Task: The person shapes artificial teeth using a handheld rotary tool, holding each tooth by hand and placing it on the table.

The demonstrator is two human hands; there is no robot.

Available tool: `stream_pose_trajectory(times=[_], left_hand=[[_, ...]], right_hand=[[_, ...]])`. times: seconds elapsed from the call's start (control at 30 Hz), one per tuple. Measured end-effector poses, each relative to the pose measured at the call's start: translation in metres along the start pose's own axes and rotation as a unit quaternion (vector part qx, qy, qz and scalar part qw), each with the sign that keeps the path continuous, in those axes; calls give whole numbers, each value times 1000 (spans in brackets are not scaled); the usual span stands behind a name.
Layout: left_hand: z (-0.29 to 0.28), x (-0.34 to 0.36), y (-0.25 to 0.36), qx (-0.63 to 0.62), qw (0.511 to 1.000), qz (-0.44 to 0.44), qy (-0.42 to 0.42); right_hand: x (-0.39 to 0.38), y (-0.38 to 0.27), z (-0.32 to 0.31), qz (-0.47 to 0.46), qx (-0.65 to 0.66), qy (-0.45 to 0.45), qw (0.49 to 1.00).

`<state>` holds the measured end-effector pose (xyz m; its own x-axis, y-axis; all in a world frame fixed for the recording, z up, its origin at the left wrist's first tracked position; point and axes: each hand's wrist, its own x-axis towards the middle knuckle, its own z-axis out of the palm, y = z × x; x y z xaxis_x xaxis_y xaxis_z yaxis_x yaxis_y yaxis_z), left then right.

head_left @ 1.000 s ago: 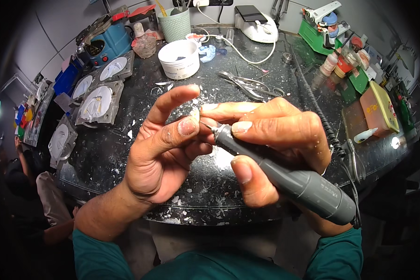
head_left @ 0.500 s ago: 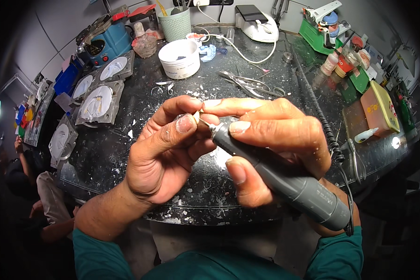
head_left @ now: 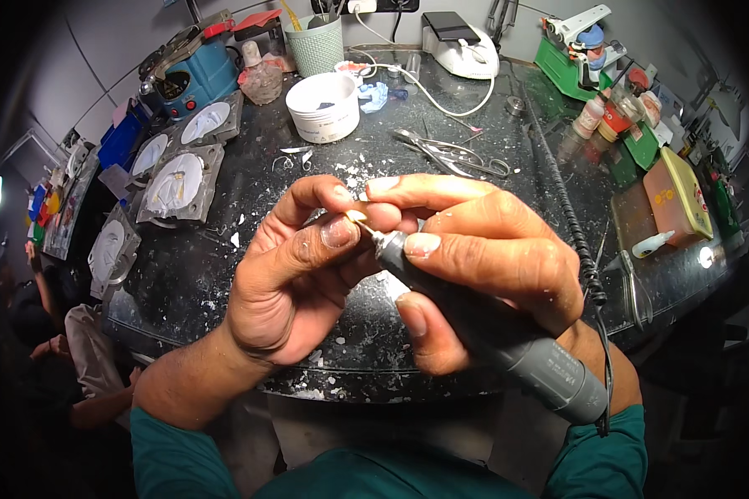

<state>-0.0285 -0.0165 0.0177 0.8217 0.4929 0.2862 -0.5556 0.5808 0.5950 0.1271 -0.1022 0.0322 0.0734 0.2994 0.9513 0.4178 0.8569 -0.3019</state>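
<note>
My left hand (head_left: pixel 295 262) pinches a small cream tooth-like piece (head_left: pixel 356 214) between thumb and fingertips, which hide most of it. In my right hand (head_left: pixel 495 258) lies a dark grey rotary handpiece (head_left: pixel 558 378), its body slanting down toward my right forearm. The thin bur (head_left: pixel 369 227) at its front end meets the tooth-like piece, or comes very close to it. My right forefinger reaches past the bur toward the left fingertips, and the right thumb lies below the handpiece.
White scraps litter the black bench. Metal flasks (head_left: pixel 204 187) with white plaster stand left. Beyond my hands are a white tub (head_left: pixel 323 112) and pliers-like metal tools (head_left: pixel 449 156). The coiled cord (head_left: pixel 576 224) runs along the right, near a yellow-lidded box (head_left: pixel 678 195). Another person (head_left: pixel 91 349) sits far left.
The handpiece's rear end has swung slightly down and left, so it slants more steeply. The tooth-like piece has turned a little between my left fingertips. My right fingers have shifted slightly.
</note>
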Motion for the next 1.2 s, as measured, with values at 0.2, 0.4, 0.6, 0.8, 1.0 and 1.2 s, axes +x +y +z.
stream_pose_trajectory(times=[0.2, 0.4, 0.6, 0.8, 1.0, 1.2], left_hand=[[1, 0, 0, 10, 1000, 1, 3], [1, 1, -1, 8, 1000, 8, 0], [1, 0, -1, 8, 1000, 1, 9], [0, -1, -2, 8, 1000, 10, 4], [3, 1, -3, 7, 1000, 19, 4], [1, -2, 1, 12, 1000, 14, 21]], right_hand=[[0, -1, -1, 6, -7, -6, 1000], [0, 0, 0, 10, -8, -1, 1000], [-1, -1, 0, 16, -14, -1, 1000], [0, -1, 1, 22, -3, 7, 1000], [-1, 0, 1, 6, 2, -3, 1000], [1, -2, -8, 10, 13, -41, 999]])
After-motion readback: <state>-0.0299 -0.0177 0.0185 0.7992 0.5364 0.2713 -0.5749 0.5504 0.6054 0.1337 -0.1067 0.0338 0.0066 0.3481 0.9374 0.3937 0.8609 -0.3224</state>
